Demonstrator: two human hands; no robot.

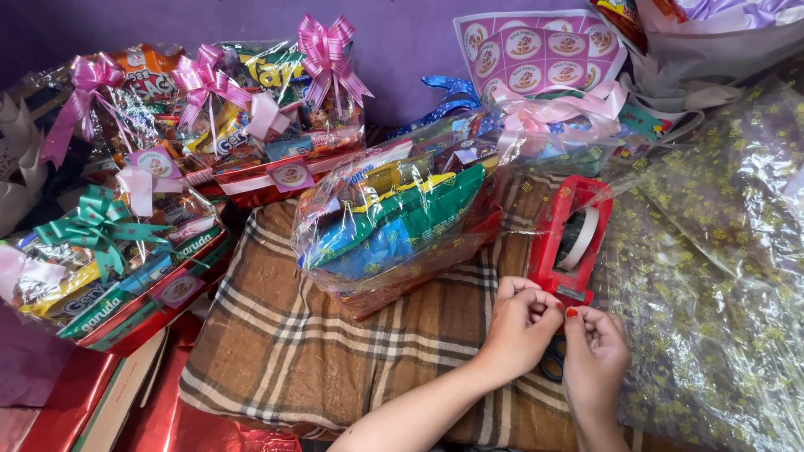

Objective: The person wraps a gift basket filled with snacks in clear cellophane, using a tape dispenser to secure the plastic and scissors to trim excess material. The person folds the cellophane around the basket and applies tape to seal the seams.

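Just below the red tape dispenser (571,238), both hands meet: left hand (521,322) and right hand (595,356) pinch closed, apparently on a clear tape strip too thin to confirm. Best pulled taut against the cutter, near the cellophane-wrapped snack hamper (398,218).

Home gift-wrapping spot: ribboned snack hampers (167,167), plaid blanket (335,351), tape dispenser (574,238).

Your left hand (521,326) reaches in from the lower left on a bare forearm, fingers curled and pinched together. Your right hand (593,356) rises from below, fingertips meeting the left hand's in a pinch.
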